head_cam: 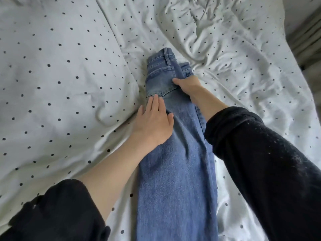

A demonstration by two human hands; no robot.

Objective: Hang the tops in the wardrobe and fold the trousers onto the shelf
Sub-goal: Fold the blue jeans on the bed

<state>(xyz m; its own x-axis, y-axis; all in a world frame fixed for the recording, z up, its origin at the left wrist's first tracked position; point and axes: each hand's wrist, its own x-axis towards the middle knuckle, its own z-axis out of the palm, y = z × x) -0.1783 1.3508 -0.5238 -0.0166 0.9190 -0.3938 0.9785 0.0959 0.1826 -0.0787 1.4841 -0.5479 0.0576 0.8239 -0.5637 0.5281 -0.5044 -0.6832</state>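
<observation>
So the jeans (pixel 175 171) were laid out lengthwise on the bed, legs stacked one over the other, waistband at the far end right next to the pillow (pixel 57 72). My left hand (pixel 152 122) was flat on the left edge of them just below the back pocket, fingers straight and together, pressing the denim down. My right hand (pixel 187 85) was further up by the pocket, thumb on top and fingers tucked under the fabric, gripping it. All this on the white spotted duvet (pixel 243 70), black sleeves pushed up.
</observation>
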